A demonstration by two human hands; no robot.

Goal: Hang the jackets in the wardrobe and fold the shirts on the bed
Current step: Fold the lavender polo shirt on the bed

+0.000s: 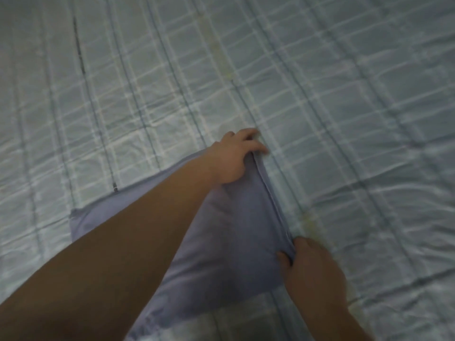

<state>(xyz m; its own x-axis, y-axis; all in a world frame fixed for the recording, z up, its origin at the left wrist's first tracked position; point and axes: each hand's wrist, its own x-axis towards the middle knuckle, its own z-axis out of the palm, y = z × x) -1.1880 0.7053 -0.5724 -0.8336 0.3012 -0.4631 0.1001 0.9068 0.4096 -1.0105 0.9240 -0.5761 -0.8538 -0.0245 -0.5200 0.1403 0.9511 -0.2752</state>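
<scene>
Head view: outstretched left hand and right hand pinch shirt edge.

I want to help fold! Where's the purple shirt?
In the head view, the purple shirt lies bottom centre on the checked bedspread; the left hand and the right hand grip its right edge.

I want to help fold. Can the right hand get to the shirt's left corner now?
Probably not easily. The right hand pinches the shirt along its right edge, and the left arm lies across the shirt, between it and that corner.
</scene>
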